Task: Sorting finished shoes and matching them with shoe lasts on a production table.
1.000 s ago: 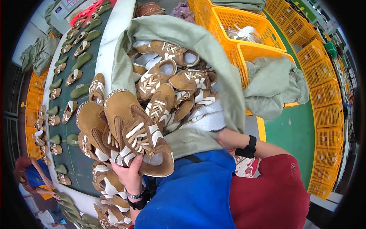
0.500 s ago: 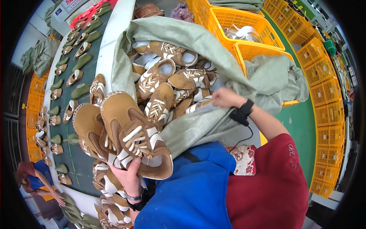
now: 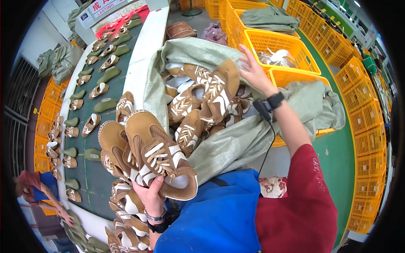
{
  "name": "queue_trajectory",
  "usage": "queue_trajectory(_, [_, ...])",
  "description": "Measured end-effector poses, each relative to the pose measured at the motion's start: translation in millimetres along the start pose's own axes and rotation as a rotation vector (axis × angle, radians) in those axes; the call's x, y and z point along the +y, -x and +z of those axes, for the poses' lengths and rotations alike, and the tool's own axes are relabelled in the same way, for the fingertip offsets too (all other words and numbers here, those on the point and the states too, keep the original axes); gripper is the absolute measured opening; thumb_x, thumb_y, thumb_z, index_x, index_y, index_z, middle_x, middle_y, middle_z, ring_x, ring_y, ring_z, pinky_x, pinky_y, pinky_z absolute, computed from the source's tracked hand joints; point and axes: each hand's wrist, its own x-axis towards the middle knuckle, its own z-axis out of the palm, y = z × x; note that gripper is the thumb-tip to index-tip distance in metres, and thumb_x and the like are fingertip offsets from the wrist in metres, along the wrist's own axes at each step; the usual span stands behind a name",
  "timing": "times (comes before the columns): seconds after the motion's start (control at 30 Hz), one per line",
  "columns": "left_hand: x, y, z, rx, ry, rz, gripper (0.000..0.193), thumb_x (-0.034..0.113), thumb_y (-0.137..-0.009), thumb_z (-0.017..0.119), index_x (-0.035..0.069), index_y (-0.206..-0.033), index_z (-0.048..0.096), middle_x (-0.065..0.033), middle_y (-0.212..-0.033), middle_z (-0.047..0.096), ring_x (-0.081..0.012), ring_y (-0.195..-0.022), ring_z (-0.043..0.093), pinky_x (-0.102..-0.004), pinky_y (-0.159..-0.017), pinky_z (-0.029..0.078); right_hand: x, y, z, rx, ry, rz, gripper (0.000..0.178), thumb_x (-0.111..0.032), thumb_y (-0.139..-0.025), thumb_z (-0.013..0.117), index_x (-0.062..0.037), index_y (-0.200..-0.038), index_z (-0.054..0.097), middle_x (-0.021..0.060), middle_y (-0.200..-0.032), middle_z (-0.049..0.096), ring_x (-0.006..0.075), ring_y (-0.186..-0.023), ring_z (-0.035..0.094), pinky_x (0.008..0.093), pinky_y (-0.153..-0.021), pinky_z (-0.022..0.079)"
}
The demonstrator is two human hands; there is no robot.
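My left hand (image 3: 148, 195) grips a pair of brown-and-white lace-up shoe uppers (image 3: 162, 154), their toes pointing up and away. Over the far right part of an open pale green woven sack (image 3: 228, 145), my right hand (image 3: 256, 72) has its fingers spread. Right beside its thumb is a tilted brown shoe upper (image 3: 220, 95), slightly blurred at the toe; whether the thumb touches it I cannot tell. Several more shoe uppers (image 3: 188, 131) lie heaped inside the sack. Another stack of shoe uppers (image 3: 126, 200) sits below my left hand, along the bench edge.
On the left runs a dark green conveyor belt (image 3: 95, 177) bearing rows of uppers and green shoe lasts (image 3: 105, 104). Yellow crates (image 3: 295, 46) stand at the far right, one with a green sack (image 3: 310, 101) draped over it. A co-worker (image 3: 40, 189) reaches toward lasts at lower left.
My right hand has risen from inside the sack and its fingers have spread. A shoe upper now stands tilted on the heap beside it. My left hand keeps its hold; the view has shifted.
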Motion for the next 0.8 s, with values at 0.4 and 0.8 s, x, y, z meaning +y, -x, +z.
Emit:
queue_trajectory(0.4, [-1,1,-2,0.013,-0.002,-0.004,0.058,0.007,-0.065,0.064,-0.001,-0.117,0.041,-0.009,-0.106,0.053,-0.0182,-0.094,0.052,-0.0293,-0.085,0.041,79,51,93,-0.002,-0.603,0.582,0.043,-0.011,-0.083,0.057,-0.001,-0.121,0.04,0.0092,-0.111,0.054,0.0165,-0.098,0.054,0.0276,-0.084,0.044])
queue_trajectory(0.8, [3,-1,10,-0.053,0.077,-0.052,0.057,0.007,-0.066,0.062,-0.001,-0.117,0.039,-0.0104,-0.109,0.051,-0.02,-0.097,0.05,-0.0313,-0.089,0.038,77,49,77,0.005,0.203,0.378,0.032,-0.023,-0.087,0.051,-0.0011,-0.111,0.055,0.0086,-0.095,0.063,0.0173,-0.085,0.059,0.0297,-0.075,0.047])
